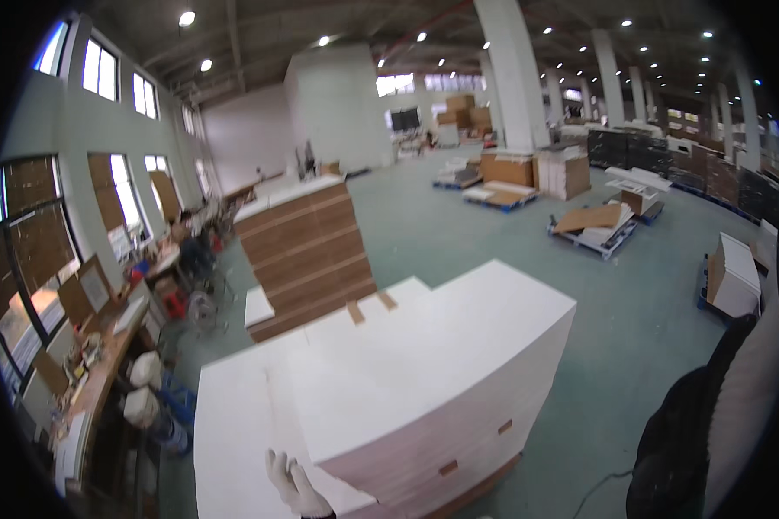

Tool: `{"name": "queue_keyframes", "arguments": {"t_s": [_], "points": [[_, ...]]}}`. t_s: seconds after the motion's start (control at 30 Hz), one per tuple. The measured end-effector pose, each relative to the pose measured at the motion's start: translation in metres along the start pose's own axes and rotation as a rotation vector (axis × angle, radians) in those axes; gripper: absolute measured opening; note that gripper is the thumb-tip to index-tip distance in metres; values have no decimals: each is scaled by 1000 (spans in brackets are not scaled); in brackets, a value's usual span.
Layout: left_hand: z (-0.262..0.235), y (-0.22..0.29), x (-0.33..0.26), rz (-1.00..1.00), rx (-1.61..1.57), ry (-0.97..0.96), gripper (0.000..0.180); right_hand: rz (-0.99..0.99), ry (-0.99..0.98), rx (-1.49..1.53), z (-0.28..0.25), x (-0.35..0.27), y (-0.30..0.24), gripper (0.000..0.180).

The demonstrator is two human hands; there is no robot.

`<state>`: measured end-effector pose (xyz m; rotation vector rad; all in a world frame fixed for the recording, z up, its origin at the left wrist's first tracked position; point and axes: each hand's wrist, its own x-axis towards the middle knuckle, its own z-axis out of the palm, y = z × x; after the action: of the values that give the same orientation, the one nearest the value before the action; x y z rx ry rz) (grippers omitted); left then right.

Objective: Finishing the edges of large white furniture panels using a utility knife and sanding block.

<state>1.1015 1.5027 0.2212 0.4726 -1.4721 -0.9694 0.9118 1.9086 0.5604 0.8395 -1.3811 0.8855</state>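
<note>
My left hand (296, 489), in a white glove, is near the lower edge with its fingers stretched out and a little apart. It holds nothing that I can see. Beneath and around it lies a low white panel surface (234, 432); I cannot tell whether the fingers touch it. Just right of the hand rises a large stack of white panels (424, 346), with small brown patches on its near side and two brown strips on its far edge. My right hand does not show.
Beyond stands a brown stack (307, 259) with a white top. A cluttered workbench (104, 381) runs along the left windows, beside wrapped containers (147, 406). Loaded pallets (597, 233) and a pillar (515, 78) stand to the right. Dark clothing (688, 424) fills the lower right.
</note>
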Motion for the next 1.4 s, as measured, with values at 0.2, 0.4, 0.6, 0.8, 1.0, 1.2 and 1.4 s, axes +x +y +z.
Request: {"name": "queue_keyframes", "arguments": {"t_s": [0.2, 0.4, 0.6, 0.8, 1.0, 1.2, 1.4], "points": [[52, 11, 17, -159, -123, -40, 46, 173, -297, 210, 35, -18, 52, 59], [3, -1, 39, -535, -111, -470, 74, 534, -439, 155, 71, -70, 177, 47], [42, 30, 39, -995, -601, -398, 87, 1522, -626, 223, 37, -275, 323, 56], [49, 34, 63, -1096, -602, -501, 94, 1275, -444, 48, 68, -282, 278, 53], [66, 50, 89, -1357, -470, -469, 88, 1303, -538, -140, 66, -273, 263, 64], [63, 35, 114, -1378, -250, -567, 61, 1227, -564, -214, 60, -259, 236, 62], [37, 0, 149, -1333, -219, -506, 49, 1218, -536, -113, 28, -261, 162, 46]]}}
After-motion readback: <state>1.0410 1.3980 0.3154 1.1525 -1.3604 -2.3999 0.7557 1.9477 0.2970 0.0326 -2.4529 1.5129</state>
